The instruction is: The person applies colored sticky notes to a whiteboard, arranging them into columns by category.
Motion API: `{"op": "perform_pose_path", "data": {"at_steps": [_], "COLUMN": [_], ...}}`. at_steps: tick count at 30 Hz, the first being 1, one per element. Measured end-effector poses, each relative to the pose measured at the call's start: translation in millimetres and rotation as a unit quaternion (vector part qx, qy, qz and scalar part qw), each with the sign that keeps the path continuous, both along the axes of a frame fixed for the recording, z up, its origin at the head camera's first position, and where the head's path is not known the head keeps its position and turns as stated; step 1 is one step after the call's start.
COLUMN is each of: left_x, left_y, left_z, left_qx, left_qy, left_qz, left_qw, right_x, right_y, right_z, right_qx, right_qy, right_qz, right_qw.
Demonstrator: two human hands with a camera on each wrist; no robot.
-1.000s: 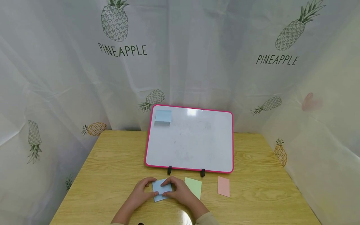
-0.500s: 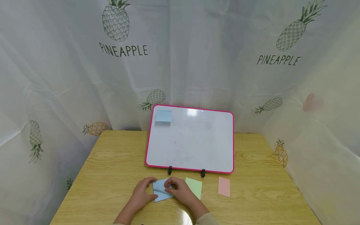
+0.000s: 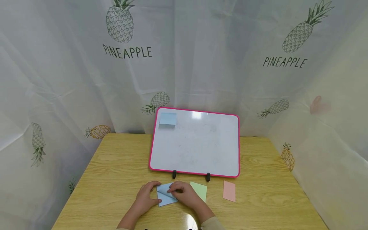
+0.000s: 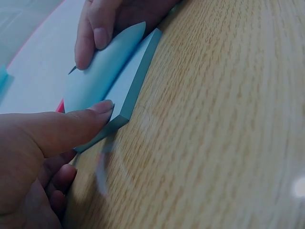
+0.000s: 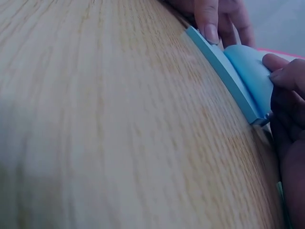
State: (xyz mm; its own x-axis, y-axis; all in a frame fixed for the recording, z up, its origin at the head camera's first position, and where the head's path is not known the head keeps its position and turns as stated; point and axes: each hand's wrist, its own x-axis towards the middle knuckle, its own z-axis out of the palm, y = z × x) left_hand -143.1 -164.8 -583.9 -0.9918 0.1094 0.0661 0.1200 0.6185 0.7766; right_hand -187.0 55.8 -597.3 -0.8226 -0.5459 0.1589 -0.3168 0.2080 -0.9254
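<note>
A light blue sticky note pad (image 3: 166, 202) lies on the table between both hands. My left hand (image 3: 145, 195) grips its left side, the thumb on the near corner and the fingers at the far one. The top sheet (image 4: 97, 78) is peeled up from the near edge and bows back over the pad, its far part still against it. My right hand (image 3: 185, 193) pinches this sheet at its right side between thumb and forefinger. In the right wrist view the pad's thick edge (image 5: 228, 78) shows below the raised sheet.
A whiteboard (image 3: 198, 143) with a pink frame leans behind the hands on black stand feet (image 3: 208, 177). One blue sticky note (image 3: 168, 118) is stuck at its upper left. A green pad (image 3: 201, 190), partly behind the right hand, and a pink pad (image 3: 229, 191) lie to the right.
The right hand has pinched the pad's top sheet and lifted its near edge, so the sheet now curls up and away. The left hand keeps its grip on the pad.
</note>
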Motion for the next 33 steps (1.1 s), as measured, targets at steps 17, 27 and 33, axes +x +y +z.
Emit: {"op": "perform_pose_path", "data": {"at_steps": [17,27,33], "left_x": [2.6,2.7,1.3], "left_y": [-0.9,-0.3,-1.0], "left_z": [2.0,2.3,2.9], "left_qx": [-0.002,-0.012,-0.016], "left_qy": [-0.003,0.01,0.002], "left_qz": [-0.005,-0.012,-0.011], "left_qw": [1.0,0.9998,0.9998], "right_x": [-5.6,-14.2,-19.1], "right_y": [-1,3,2], "right_z": [15.4,16.0,17.8], "right_qx": [0.025,0.041,0.028], "right_qy": [-0.025,-0.025,-0.014], "right_qz": [-0.001,0.013,-0.026], "right_qw": [0.9994,0.9987,0.9992]}}
